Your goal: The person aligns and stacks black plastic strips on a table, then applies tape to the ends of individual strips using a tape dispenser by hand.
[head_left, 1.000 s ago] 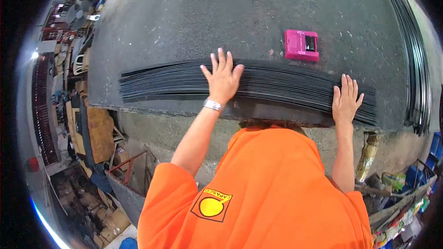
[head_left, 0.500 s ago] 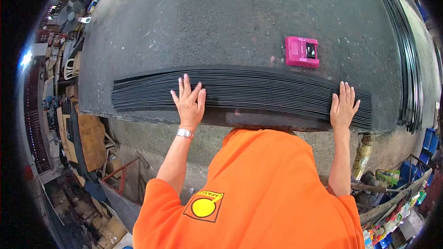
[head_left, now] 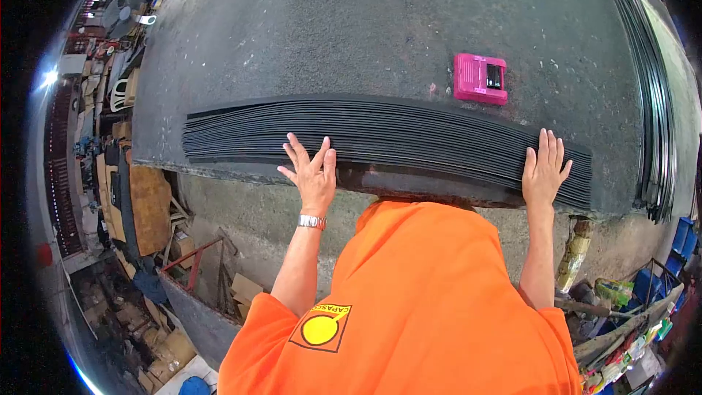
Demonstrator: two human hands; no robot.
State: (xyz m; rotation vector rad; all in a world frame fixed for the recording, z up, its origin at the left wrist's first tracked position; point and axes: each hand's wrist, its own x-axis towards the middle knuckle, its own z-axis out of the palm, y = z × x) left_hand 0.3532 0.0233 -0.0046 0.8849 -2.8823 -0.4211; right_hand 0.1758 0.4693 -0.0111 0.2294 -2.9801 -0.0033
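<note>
- A wide batch of thin black strips (head_left: pixel 409 128) lies side by side on a dark, scuffed worktable (head_left: pixel 351 29), running left to right along the edge closest to the person, who wears an orange shirt (head_left: pixel 424 300).
- The left hand (head_left: pixel 314 181), with a metal-banded wristwatch (head_left: pixel 312 222) below it, is at the near edge of the batch, left of its middle. Its fingers are fanned apart and pinch nothing; from overhead it is hard to tell whether the fingertips press down or only hover.
- The right hand (head_left: pixel 542 175) lies palm down across the strips near their right end, fingers loosely spread and pointing away from the body, thumb out to the side.
- Beyond the strips, right of centre, sits a bright pink plastic case (head_left: pixel 480 78) with a black part in it, apart from both hands.
- Along the table's right side, a second bundle of long, glossy black strips (head_left: pixel 652 113) runs away from the person.
- Each strip looks light, bendy and hard to break, while the batch together would probably weigh more and sag in the middle. The smooth faces may slide over one another, so the surest hold seems to be near both ends, thumbs above and fingers beneath, squeezing the edges together.
</note>
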